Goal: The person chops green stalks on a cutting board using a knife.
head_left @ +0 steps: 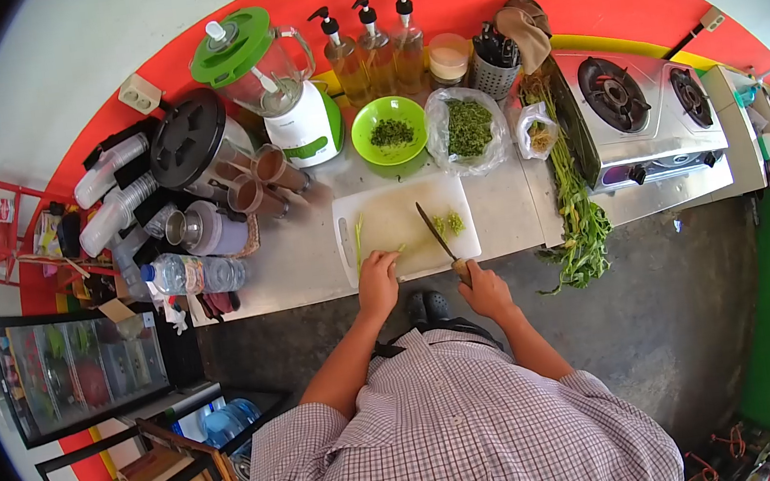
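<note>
A white cutting board [403, 205] lies on the steel counter near its front edge. My right hand [484, 289] is closed round the handle of a knife [435, 231], whose dark blade points up and left over the board. Small pieces of chopped green stalk [448, 224] lie just right of the blade. My left hand [378, 280] rests at the board's lower left, its fingers pressed together around a thin green stalk, mostly hidden. Another green stalk [358, 234] lies at the board's left side.
Behind the board stand a green bowl [394, 160] and a plastic bag [469, 129], both with chopped greens. To the right are long leafy stalks [578, 217] and a gas stove [657, 149]. A blender [304, 125], cups [257, 196] and bottles [206, 273] stand to the left.
</note>
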`<control>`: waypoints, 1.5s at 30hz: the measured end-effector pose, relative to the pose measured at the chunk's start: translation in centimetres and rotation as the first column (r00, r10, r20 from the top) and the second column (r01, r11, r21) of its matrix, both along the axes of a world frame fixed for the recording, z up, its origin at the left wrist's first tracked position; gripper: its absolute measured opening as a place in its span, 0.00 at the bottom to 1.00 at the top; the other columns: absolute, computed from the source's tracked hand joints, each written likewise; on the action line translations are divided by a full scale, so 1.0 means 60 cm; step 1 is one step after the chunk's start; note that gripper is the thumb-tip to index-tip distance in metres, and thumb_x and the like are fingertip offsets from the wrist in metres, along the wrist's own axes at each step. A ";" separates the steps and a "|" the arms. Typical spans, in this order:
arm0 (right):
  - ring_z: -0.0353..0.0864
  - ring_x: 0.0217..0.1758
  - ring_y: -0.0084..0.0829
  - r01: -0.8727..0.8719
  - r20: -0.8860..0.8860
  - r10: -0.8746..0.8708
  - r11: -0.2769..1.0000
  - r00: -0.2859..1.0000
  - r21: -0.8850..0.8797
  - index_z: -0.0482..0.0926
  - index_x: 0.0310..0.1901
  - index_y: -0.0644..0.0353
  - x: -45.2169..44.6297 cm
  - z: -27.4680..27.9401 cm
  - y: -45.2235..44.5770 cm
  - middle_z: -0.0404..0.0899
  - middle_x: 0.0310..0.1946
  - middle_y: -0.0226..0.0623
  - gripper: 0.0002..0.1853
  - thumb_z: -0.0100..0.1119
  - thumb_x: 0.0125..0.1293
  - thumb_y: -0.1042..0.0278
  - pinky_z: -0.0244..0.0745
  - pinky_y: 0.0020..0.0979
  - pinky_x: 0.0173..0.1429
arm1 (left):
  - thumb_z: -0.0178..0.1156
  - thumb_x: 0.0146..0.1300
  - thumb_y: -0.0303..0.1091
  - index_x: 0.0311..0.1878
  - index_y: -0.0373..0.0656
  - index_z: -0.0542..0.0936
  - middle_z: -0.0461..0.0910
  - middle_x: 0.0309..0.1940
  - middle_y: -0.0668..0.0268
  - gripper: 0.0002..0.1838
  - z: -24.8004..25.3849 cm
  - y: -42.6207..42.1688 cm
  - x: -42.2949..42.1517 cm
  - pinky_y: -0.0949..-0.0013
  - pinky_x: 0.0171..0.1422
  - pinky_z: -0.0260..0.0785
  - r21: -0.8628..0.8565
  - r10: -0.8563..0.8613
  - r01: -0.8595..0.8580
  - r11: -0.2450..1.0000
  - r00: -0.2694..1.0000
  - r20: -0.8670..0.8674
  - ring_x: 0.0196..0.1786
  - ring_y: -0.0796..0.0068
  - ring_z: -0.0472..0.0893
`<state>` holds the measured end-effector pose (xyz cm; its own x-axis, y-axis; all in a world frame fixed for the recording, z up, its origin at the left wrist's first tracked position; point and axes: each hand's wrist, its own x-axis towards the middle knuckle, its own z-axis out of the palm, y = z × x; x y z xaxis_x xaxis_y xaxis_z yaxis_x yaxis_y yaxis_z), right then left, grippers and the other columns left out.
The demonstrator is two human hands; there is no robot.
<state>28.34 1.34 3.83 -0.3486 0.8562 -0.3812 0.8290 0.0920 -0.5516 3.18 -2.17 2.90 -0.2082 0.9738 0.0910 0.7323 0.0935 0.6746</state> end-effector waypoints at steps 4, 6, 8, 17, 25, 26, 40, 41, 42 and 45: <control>0.84 0.39 0.65 -0.022 -0.072 0.021 1.000 0.997 -0.009 0.71 0.57 0.63 -0.016 0.019 -0.010 0.84 0.33 0.62 0.24 0.62 0.70 0.53 0.78 0.62 0.45 | 0.60 0.66 0.21 0.54 0.39 0.82 0.81 0.44 0.54 0.14 -0.009 -0.001 -0.006 0.52 0.57 0.73 -0.031 0.045 -0.044 0.999 0.998 0.042 0.51 0.48 0.79; 0.84 0.38 0.66 -0.097 -0.056 0.096 0.995 0.994 -0.017 0.70 0.59 0.64 -0.030 0.033 -0.016 0.84 0.32 0.62 0.25 0.60 0.72 0.52 0.78 0.61 0.44 | 0.60 0.66 0.21 0.55 0.38 0.81 0.81 0.44 0.51 0.15 -0.009 -0.003 -0.010 0.52 0.56 0.73 -0.100 0.064 -0.052 0.994 0.991 0.115 0.51 0.48 0.80; 0.84 0.38 0.66 -0.139 -0.072 0.136 0.990 0.988 -0.031 0.70 0.59 0.63 -0.042 0.031 -0.019 0.84 0.32 0.62 0.25 0.60 0.72 0.52 0.78 0.61 0.44 | 0.60 0.65 0.21 0.54 0.38 0.81 0.81 0.43 0.51 0.14 -0.010 -0.016 -0.007 0.52 0.56 0.73 -0.080 0.113 -0.103 0.991 0.984 0.137 0.49 0.48 0.80; 0.83 0.40 0.68 -0.122 -0.032 0.121 0.992 0.992 -0.033 0.70 0.58 0.62 -0.046 0.014 -0.017 0.84 0.35 0.64 0.24 0.60 0.72 0.51 0.77 0.63 0.46 | 0.60 0.66 0.22 0.50 0.38 0.82 0.81 0.38 0.54 0.10 -0.001 -0.084 -0.044 0.56 0.49 0.75 -0.026 0.293 -0.292 0.956 0.943 0.157 0.40 0.54 0.82; 0.82 0.40 0.69 0.018 -0.071 -0.017 1.000 0.997 0.002 0.70 0.55 0.64 -0.020 0.014 -0.006 0.84 0.35 0.65 0.23 0.61 0.71 0.54 0.75 0.63 0.46 | 0.60 0.68 0.22 0.49 0.38 0.83 0.80 0.39 0.55 0.08 0.003 -0.094 -0.046 0.61 0.43 0.76 0.010 0.239 -0.250 0.968 0.936 0.259 0.37 0.57 0.83; 0.82 0.40 0.68 -0.029 -0.079 0.029 1.000 0.996 0.002 0.70 0.56 0.64 -0.024 0.014 -0.006 0.84 0.35 0.65 0.23 0.62 0.71 0.54 0.75 0.62 0.45 | 0.60 0.68 0.22 0.49 0.37 0.83 0.80 0.38 0.56 0.08 0.003 -0.094 -0.047 0.62 0.43 0.76 0.011 0.243 -0.255 0.967 0.932 0.267 0.37 0.58 0.83; 0.84 0.42 0.65 -0.152 -0.049 0.151 0.988 0.987 -0.027 0.71 0.60 0.58 -0.059 0.002 -0.013 0.85 0.38 0.61 0.24 0.62 0.69 0.52 0.78 0.61 0.48 | 0.62 0.67 0.21 0.48 0.37 0.85 0.84 0.41 0.62 0.08 -0.024 -0.163 -0.091 0.70 0.45 0.76 -0.068 0.475 -0.491 0.869 0.786 0.395 0.39 0.73 0.84; 0.84 0.42 0.66 -0.078 -0.024 0.078 0.997 0.997 0.004 0.71 0.57 0.60 -0.052 0.002 -0.010 0.84 0.37 0.63 0.23 0.62 0.69 0.53 0.77 0.60 0.47 | 0.62 0.67 0.21 0.48 0.37 0.85 0.84 0.41 0.62 0.08 -0.030 -0.168 -0.095 0.70 0.45 0.76 -0.077 0.488 -0.501 0.862 0.780 0.391 0.40 0.74 0.84; 0.83 0.42 0.67 -0.004 -0.002 0.005 0.999 1.000 0.039 0.72 0.54 0.62 -0.046 0.004 -0.007 0.84 0.36 0.64 0.21 0.62 0.69 0.55 0.76 0.60 0.46 | 0.62 0.67 0.22 0.48 0.36 0.85 0.84 0.41 0.62 0.08 -0.031 -0.170 -0.097 0.70 0.46 0.76 -0.084 0.500 -0.511 0.856 0.774 0.387 0.40 0.74 0.84; 0.82 0.42 0.69 0.086 -0.015 -0.085 0.993 0.996 0.079 0.71 0.52 0.65 -0.028 0.002 0.002 0.83 0.36 0.66 0.21 0.62 0.69 0.57 0.75 0.61 0.46 | 0.62 0.67 0.22 0.48 0.36 0.85 0.84 0.41 0.62 0.09 -0.032 -0.172 -0.105 0.70 0.46 0.76 -0.086 0.507 -0.519 0.850 0.765 0.398 0.39 0.74 0.83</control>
